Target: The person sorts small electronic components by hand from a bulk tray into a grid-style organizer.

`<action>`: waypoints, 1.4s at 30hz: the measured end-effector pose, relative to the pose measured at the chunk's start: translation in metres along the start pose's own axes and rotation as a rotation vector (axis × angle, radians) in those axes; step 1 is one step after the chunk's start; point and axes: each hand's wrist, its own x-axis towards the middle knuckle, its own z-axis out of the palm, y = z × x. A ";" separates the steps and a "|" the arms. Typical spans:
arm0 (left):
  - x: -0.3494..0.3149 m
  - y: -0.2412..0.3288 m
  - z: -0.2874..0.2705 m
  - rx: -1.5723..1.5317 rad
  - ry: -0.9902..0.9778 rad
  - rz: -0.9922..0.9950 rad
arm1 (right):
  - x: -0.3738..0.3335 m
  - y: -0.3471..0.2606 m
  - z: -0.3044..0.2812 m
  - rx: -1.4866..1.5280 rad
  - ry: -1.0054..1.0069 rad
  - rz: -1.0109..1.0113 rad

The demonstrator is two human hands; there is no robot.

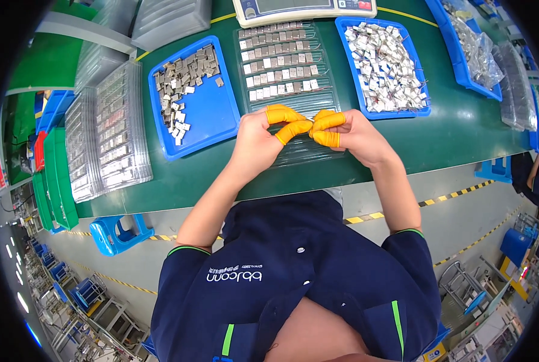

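My left hand (pixel 261 135) and my right hand (pixel 361 137) meet above the near half of a clear ribbed tray (pixel 310 101). Yellow finger cots cover the thumb and forefinger of each. Both hands are closed in a pinch, fingertips touching around a tiny pale piece, mostly hidden, whose kind I cannot make out. Farther up the tray lie several rows of small white and grey blocks (pixel 278 75), some with thin wires. Left of it, a blue tray (pixel 212 111) holds loose grey metal pieces (pixel 191 69). On the right, another blue tray (pixel 396 114) is heaped with white wired parts (pixel 383 66).
A white scale (pixel 299 13) stands behind the clear tray. Filled clear trays (pixel 122 130) are stacked at the left, beside green bins (pixel 58 175). A blue bin (pixel 456 51) with plastic bags sits far right. A blue stool (pixel 110 235) stands below the green table (pixel 444 142).
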 end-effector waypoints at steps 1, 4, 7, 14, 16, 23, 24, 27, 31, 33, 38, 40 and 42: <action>0.002 0.004 -0.001 0.193 -0.019 0.111 | 0.002 -0.002 -0.004 0.010 -0.057 0.065; 0.009 0.009 0.000 0.272 0.024 0.177 | 0.008 -0.018 -0.009 -0.102 -0.047 0.028; 0.018 0.011 0.006 -0.015 0.196 -0.083 | 0.013 -0.030 -0.011 0.011 0.025 -0.086; 0.039 0.014 0.015 -0.167 0.361 -0.235 | 0.019 -0.030 -0.005 -0.898 0.551 -1.091; 0.040 0.011 0.017 -0.192 0.345 -0.232 | 0.021 -0.028 -0.006 -1.040 0.559 -1.082; 0.037 0.009 0.022 0.064 0.321 -0.043 | 0.024 -0.037 -0.018 -1.216 0.624 -0.990; 0.035 0.009 0.021 0.387 0.325 0.073 | 0.026 -0.037 -0.025 -1.286 0.596 -0.971; 0.026 0.000 0.018 0.722 0.232 0.187 | 0.027 -0.033 -0.036 -1.509 0.504 -0.977; 0.016 -0.004 0.023 1.007 -0.020 0.291 | 0.033 -0.027 -0.037 -1.675 0.499 -0.926; 0.012 -0.008 0.025 0.994 -0.103 0.289 | 0.033 -0.026 -0.036 -1.680 0.493 -0.922; 0.009 -0.015 0.027 1.030 -0.175 0.262 | 0.038 -0.023 -0.037 -1.685 0.450 -0.921; 0.010 -0.016 0.028 1.018 -0.171 0.257 | 0.039 -0.024 -0.035 -1.736 0.402 -0.907; 0.010 -0.016 0.028 1.008 -0.165 0.249 | 0.038 -0.025 -0.034 -1.724 0.397 -0.901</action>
